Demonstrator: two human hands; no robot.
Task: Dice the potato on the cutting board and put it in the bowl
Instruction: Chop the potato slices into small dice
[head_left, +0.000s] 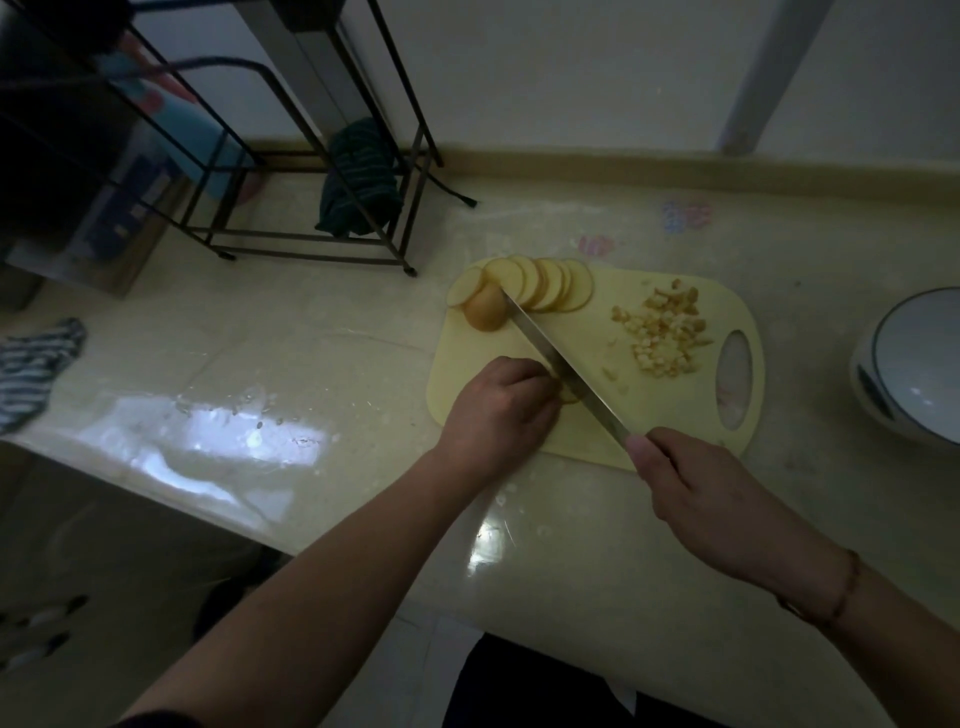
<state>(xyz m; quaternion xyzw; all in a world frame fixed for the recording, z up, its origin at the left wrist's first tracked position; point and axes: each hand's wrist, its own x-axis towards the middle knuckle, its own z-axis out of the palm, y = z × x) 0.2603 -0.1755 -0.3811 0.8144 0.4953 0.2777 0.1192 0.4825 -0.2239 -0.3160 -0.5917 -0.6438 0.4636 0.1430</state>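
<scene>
Dicing underway: potato slices being cut on the cutting board (670, 415).

The right hand (711, 499) has its grip closed round the handle of the knife (561, 371), whose blade angles across the board. The left hand (498, 410) curls its fingers down on a small stack of slices (569, 397) at the board's near side, right against the blade. Judging by this, the stack is being cut into strips or cubes; next comes steady chopping with the fingertips tucked back. A fan of pale round slices (535, 283) and a skin-on end piece (485, 312) wait at the board's far edge. Diced cubes (662, 335) lie piled by its handle hole. The bowl (914, 364) sits just right of the board, apparently without potato yet.
</scene>
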